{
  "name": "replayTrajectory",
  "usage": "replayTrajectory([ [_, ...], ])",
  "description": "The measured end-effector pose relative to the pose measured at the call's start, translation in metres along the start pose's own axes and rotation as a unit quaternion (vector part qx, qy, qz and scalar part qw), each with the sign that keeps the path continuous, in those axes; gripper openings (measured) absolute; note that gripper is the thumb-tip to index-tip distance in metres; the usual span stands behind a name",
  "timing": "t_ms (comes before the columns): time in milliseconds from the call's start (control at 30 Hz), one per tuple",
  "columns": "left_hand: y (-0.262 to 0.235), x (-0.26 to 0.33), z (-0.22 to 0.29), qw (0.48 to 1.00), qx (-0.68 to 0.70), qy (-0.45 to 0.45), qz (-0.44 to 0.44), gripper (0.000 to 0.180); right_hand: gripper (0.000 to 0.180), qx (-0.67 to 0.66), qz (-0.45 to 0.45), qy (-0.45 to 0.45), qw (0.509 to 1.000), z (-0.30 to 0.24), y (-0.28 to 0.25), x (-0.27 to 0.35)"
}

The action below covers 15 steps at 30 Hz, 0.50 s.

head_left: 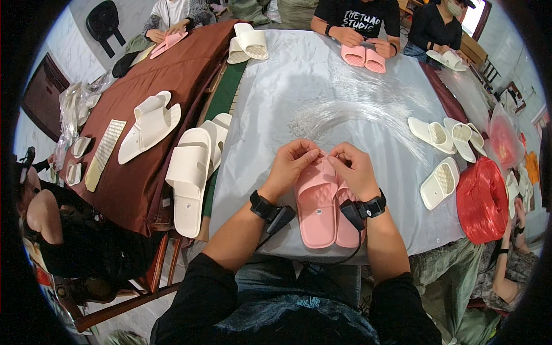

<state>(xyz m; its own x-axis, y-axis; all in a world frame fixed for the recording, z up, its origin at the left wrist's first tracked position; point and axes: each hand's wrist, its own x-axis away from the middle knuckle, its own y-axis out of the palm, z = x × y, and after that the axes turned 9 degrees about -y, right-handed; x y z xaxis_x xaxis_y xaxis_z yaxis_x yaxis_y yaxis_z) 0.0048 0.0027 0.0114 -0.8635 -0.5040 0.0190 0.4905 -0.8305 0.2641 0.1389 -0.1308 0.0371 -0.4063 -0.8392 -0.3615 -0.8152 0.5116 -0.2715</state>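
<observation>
A pair of pink slide slippers point(318, 221) lies side by side on the grey-covered table right in front of me, toes pointing away. Over their far end, my left hand point(292, 165) and my right hand point(353, 171) meet with fingertips pinched close together. Whatever thin thing sits between the fingers is too small to make out. Beyond my hands spreads a fanned bundle of thin clear plastic strands point(351, 112). The right hand partly covers the right-hand slipper.
White slippers point(191, 172) stand left of me, and more white slippers point(440, 183) lie right, beside a red roll of plastic twine point(483, 200). A brown-covered table point(152, 63) adjoins on the left. Across the table, a co-worker's hands point(348, 37) handle pink slippers point(363, 57).
</observation>
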Motion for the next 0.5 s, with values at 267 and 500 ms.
replayTrajectory([
  [267,-0.0016,-0.0003,0.0006,1.000,-0.007,-0.007,-0.007,0.013,0.014,0.002,-0.032,0.022,0.999,-0.0073,0.0005,-0.0003],
  [500,-0.0024,-0.0011,0.0008,0.998,0.049,-0.018,-0.019,0.014,0.016,-0.008,-0.035,0.025,0.999,-0.0028,0.0001,-0.0018],
])
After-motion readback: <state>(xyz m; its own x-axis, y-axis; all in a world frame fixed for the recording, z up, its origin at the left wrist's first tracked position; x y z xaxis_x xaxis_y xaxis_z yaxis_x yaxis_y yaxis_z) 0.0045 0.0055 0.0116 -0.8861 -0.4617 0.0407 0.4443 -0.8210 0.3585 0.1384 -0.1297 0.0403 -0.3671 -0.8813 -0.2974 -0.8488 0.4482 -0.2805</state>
